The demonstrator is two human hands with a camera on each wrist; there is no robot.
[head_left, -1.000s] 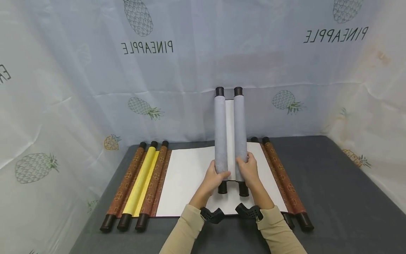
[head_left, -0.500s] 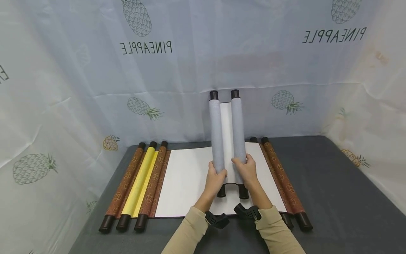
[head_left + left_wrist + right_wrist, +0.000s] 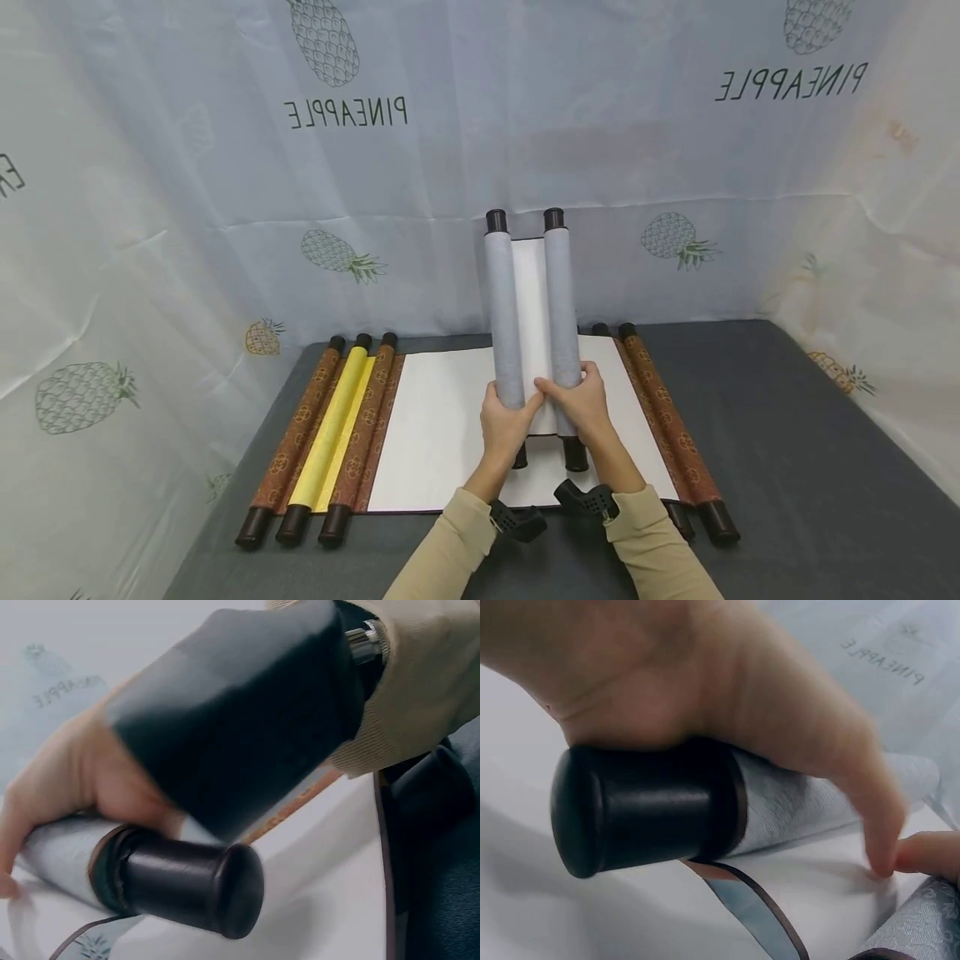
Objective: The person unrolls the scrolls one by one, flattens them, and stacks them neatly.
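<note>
A grey-blue scroll [image 3: 562,308] with dark end knobs is held up, its two rolls side by side and a strip of white paper [image 3: 532,325] between them. My left hand [image 3: 504,427] grips the lower part of the left roll; its dark knob [image 3: 191,881] sticks out below the palm in the left wrist view. My right hand [image 3: 588,407] grips the right roll, whose knob [image 3: 637,810] juts out beneath the hand in the right wrist view. Both thumbs reach over the white strip and their tips meet there.
Under my hands a brown patterned scroll lies unrolled on the dark table [image 3: 780,467], showing white paper [image 3: 435,425]. Its right roll [image 3: 671,425] is at the right. At the left lie a yellow scroll [image 3: 332,425] and brown rolls [image 3: 296,425]. A pineapple-print curtain [image 3: 450,167] hangs behind.
The two grey-blue rolls have moved left and slightly apart, so the white strip between them is wider. My thumbs have come together over it. The scrolls on the table have not moved.
</note>
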